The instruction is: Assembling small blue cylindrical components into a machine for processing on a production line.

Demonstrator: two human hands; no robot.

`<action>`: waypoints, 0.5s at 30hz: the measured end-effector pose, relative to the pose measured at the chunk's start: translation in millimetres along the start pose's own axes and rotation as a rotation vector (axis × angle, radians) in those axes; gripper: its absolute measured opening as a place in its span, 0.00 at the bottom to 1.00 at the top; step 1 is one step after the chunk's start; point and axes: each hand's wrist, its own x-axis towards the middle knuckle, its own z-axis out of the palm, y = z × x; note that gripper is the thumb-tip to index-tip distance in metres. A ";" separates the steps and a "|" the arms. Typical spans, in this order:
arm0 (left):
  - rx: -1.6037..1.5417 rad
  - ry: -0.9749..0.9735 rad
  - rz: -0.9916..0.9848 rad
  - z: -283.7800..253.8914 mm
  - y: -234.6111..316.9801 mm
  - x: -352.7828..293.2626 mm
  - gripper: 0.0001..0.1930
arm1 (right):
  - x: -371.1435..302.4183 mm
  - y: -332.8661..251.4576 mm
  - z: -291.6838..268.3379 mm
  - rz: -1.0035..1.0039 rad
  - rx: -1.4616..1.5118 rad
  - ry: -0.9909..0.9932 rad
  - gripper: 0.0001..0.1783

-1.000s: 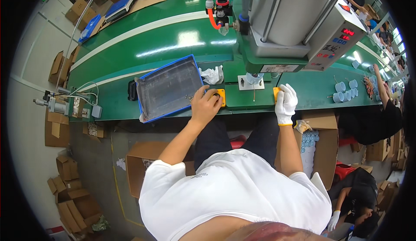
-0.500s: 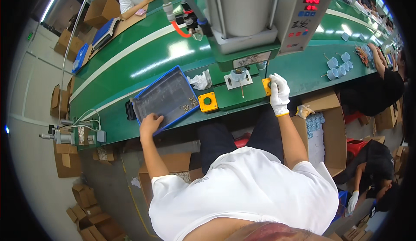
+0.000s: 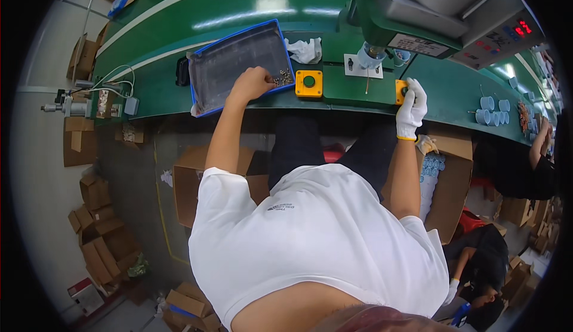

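Observation:
My bare left hand [image 3: 253, 85] reaches over the blue-rimmed tray [image 3: 233, 60], fingers bent and drawn together at a small pile of metal parts [image 3: 284, 78]. What lies between the fingertips is hidden. My right hand [image 3: 412, 110], in a white knit glove, rests against the yellow button box [image 3: 400, 92] with fingers stretched out and nothing held. A second yellow box with a green button [image 3: 308, 82] stands beside the tray. Between the two boxes, a pale blue cup [image 3: 370, 57] with a thin stem toward me sits on the white plate [image 3: 357, 68] under the press [image 3: 418, 31].
A crumpled white cloth [image 3: 305, 50] lies behind the left button box. More blue cups [image 3: 487, 104] stand at the right along the green bench. An open carton [image 3: 450, 180] with blue cups is by my right arm. Another person's arm [image 3: 540, 136] reaches in at far right.
My left hand has gone from the tray's near edge to the metal parts at its right. My right hand stays at its button box. The whole view has shifted.

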 end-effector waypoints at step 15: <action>-0.121 0.088 0.086 -4.1 24.0 -4.2 0.13 | 85.2 -156.8 39.7 0.260 0.147 -0.153 0.30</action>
